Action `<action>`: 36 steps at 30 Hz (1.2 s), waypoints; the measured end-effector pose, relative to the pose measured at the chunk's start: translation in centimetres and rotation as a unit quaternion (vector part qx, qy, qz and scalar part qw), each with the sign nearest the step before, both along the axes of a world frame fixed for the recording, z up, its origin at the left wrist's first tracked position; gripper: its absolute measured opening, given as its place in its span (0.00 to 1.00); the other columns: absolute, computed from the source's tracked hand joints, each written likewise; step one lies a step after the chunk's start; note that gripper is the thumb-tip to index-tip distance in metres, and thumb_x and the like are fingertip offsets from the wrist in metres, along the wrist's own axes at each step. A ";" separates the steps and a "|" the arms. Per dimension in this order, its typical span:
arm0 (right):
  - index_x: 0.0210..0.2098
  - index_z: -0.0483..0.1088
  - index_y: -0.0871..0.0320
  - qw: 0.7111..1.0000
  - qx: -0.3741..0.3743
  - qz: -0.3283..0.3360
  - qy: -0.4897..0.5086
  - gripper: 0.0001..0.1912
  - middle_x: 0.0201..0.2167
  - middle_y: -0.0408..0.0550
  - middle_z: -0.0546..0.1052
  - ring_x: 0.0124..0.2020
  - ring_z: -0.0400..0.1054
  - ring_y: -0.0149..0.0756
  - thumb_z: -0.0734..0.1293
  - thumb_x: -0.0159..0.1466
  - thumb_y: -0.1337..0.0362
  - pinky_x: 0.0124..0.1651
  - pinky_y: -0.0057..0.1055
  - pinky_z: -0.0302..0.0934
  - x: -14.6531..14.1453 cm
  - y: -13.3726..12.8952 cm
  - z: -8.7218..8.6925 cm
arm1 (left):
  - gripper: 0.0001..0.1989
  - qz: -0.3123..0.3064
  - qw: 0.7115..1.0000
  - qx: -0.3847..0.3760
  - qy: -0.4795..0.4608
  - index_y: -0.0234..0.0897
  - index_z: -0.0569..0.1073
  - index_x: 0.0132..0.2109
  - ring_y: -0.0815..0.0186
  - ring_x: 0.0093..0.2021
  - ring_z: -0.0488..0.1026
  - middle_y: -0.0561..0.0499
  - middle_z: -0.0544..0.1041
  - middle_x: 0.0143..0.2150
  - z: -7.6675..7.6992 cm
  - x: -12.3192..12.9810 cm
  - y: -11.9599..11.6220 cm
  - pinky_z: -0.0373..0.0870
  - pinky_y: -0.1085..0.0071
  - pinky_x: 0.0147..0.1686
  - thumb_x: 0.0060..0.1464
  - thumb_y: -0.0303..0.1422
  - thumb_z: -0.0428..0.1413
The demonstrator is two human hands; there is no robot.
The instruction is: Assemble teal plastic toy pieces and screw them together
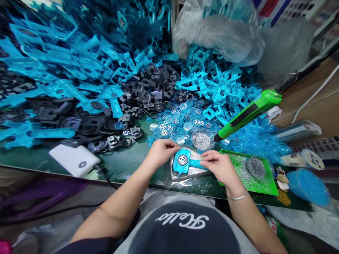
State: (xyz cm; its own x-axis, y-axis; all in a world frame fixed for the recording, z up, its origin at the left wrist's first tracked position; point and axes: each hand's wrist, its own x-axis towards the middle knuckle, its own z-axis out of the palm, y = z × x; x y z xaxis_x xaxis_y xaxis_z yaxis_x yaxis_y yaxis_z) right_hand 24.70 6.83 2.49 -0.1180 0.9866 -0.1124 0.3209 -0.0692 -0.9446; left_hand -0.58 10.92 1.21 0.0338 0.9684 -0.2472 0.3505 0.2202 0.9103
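A blue plastic part with a round swirl emblem and a narrow handle (182, 159) lies in a pale metal holder (194, 173) on the bench in front of me. My left hand (162, 152) has its fingers pinched at the part's upper left corner; the fingertips partly cover that edge. At the other end, my right hand (218, 165) pinches the tip of the handle. Just behind the part stands a small cup of silvery screws (202, 140). A green electric screwdriver (245, 116) hangs at a slant, its tip beside that cup.
Loose round emblem discs (182, 120) spread behind the holder. Black plastic parts (153, 90) and blue plastic parts (60, 60) are heaped beyond. On the right sits a green tray (247, 185) with a screw cup; on the left, a white power bank (74, 159) with a cable.
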 end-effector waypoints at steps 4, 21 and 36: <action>0.28 0.79 0.54 0.991 0.131 0.023 -0.031 0.06 0.35 0.50 0.80 0.38 0.76 0.38 0.74 0.62 0.64 0.42 0.37 0.73 -2.3 -1.9 -0.4 | 0.06 -0.045 0.999 -0.016 -0.016 0.38 0.79 0.24 0.63 0.26 0.76 0.51 0.81 0.24 -0.2 -0.1 1.2 0.69 0.70 0.27 0.43 0.35 0.65; 0.53 0.76 0.49 0.918 0.378 0.005 -0.122 0.18 0.41 0.48 0.78 0.42 0.75 0.41 0.74 0.64 0.57 0.45 0.43 0.72 -0.8 1.6 0.7 | 0.16 -0.049 0.991 0.118 -0.027 0.38 0.81 0.48 0.53 0.50 0.77 0.42 0.80 0.48 -2.5 -1.0 -3.2 0.74 0.55 0.51 0.55 0.41 0.61; 0.38 0.72 0.52 0.930 0.185 -0.047 0.316 0.35 0.24 0.40 0.67 0.19 0.60 0.30 0.64 0.57 0.26 0.18 0.28 0.55 -2.2 3.7 3.7 | 0.28 -0.099 0.941 0.315 0.077 0.46 0.63 0.66 0.44 0.67 0.61 0.39 0.62 0.68 -4.8 1.5 -7.2 0.61 0.43 0.62 0.61 0.39 0.60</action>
